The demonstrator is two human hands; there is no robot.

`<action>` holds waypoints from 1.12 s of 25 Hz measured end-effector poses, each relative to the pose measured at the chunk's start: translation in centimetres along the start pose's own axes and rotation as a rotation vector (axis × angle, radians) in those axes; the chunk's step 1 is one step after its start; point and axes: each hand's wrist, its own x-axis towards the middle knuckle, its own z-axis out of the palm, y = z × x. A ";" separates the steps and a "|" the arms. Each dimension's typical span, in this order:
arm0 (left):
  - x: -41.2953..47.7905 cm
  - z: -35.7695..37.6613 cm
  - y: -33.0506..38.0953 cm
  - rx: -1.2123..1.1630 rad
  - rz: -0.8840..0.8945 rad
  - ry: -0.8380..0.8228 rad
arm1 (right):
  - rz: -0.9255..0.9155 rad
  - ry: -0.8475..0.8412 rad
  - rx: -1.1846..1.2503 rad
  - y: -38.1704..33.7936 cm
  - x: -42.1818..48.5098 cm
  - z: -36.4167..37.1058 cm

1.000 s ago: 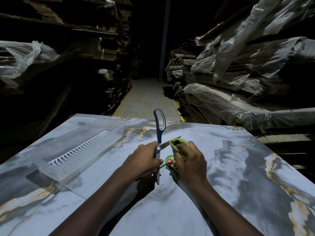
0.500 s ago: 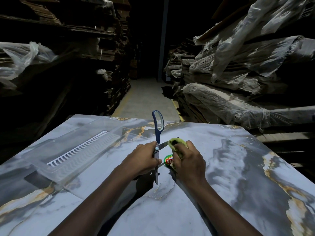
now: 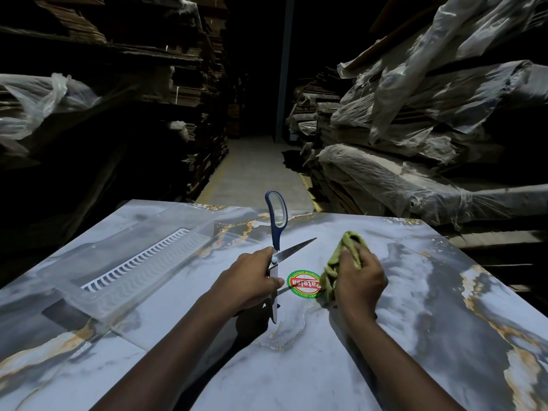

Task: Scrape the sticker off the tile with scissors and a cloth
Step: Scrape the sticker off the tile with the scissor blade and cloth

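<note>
Grey marble with gold streaks covers the big tile (image 3: 415, 321) under my hands, in a dark storeroom aisle with plastic-wrapped stacks (image 3: 400, 185) on both sides. My left hand (image 3: 252, 280) is clenched around the scissors (image 3: 276, 237) near the joint, blades spread apart, blue handle sticking up past the knuckles. The round red and green sticker (image 3: 304, 284) lies flat between my two hands. My right hand (image 3: 360, 280) clutches a green cloth (image 3: 341, 262) right at the sticker's edge. A clear tray (image 3: 118, 262) sits left of my left hand.

"Patelsa" on the round sticker (image 3: 304, 283)
</note>
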 end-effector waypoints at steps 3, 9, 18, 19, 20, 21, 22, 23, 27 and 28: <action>-0.1 -0.1 -0.1 0.009 -0.002 0.014 | -0.395 -0.292 0.128 -1.2 -2.1 -0.1; -0.8 -0.5 0.7 0.153 0.061 0.084 | -0.570 -0.458 -0.111 -1.3 -3.7 0.6; -0.8 -0.4 0.7 0.139 -0.020 0.051 | -0.374 -0.380 0.001 -0.9 -2.6 -0.1; -0.8 -0.5 0.8 0.133 -0.010 0.058 | -0.483 -0.471 -0.032 -1.4 -3.5 -0.1; -0.7 -0.7 0.8 0.129 0.000 0.060 | -0.536 -0.512 -0.103 -1.4 -3.9 0.2; -0.7 -0.7 0.9 0.129 0.003 0.060 | -0.510 -0.485 -0.165 -1.3 -3.7 0.5; -0.8 -0.8 1.0 0.130 -0.002 0.057 | -0.431 -0.419 -0.191 -1.1 -3.1 0.8; -1.0 -0.7 1.0 0.135 -0.007 0.055 | -0.360 -0.349 -0.178 -0.8 -2.5 0.7; -1.2 -0.7 1.3 0.144 0.027 0.077 | -0.581 -0.413 -0.146 -1.3 -3.2 -0.2; -1.1 -0.7 1.2 0.133 0.024 0.070 | -0.662 -0.443 -0.228 -1.7 -4.0 -0.2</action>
